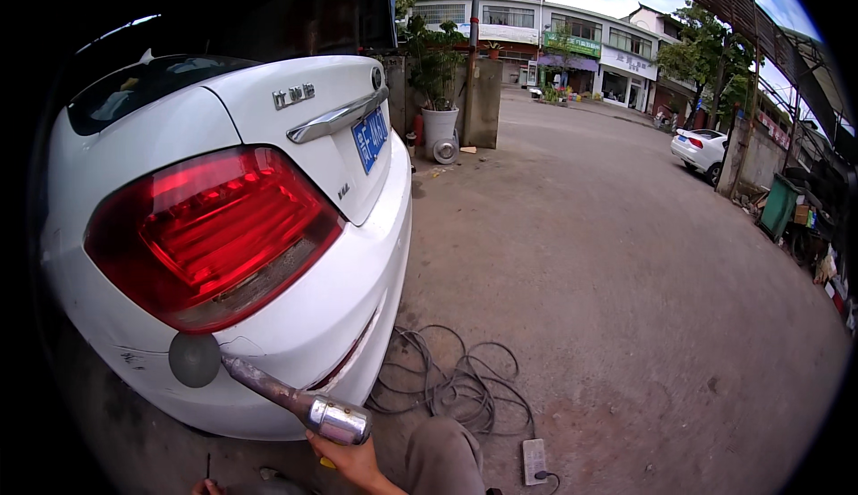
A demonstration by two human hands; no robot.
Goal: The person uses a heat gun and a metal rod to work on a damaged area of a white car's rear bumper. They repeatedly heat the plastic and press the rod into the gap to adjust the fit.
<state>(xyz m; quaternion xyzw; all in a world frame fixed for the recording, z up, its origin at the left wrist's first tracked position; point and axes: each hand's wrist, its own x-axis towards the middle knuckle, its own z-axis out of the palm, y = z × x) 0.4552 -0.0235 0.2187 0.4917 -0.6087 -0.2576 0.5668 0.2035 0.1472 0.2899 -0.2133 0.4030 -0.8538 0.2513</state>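
My right hand [350, 461], at the lower edge, is closed round a tool that looks like a hot-air gun [335, 421], with a shiny metal barrel and a long, stained, tapering tube. Its tube points up and left to the white car's rear bumper [268, 388]. At the tip is a smooth grey round shape [194, 360]; whether it belongs to the tool I cannot tell. Thin cracks run in the bumper just below the red tail light [214, 231]. My left hand [209, 488], mostly cut off by the lower edge, pinches a thin dark rod [208, 466] upright.
A dark cable [447, 388] lies coiled on the ground beside the bumper and leads to a pale power strip [534, 461]. My knee [444, 455] is close to the tool. Farther off stand a potted plant [440, 124], another white car [700, 151] and a green bin [778, 205].
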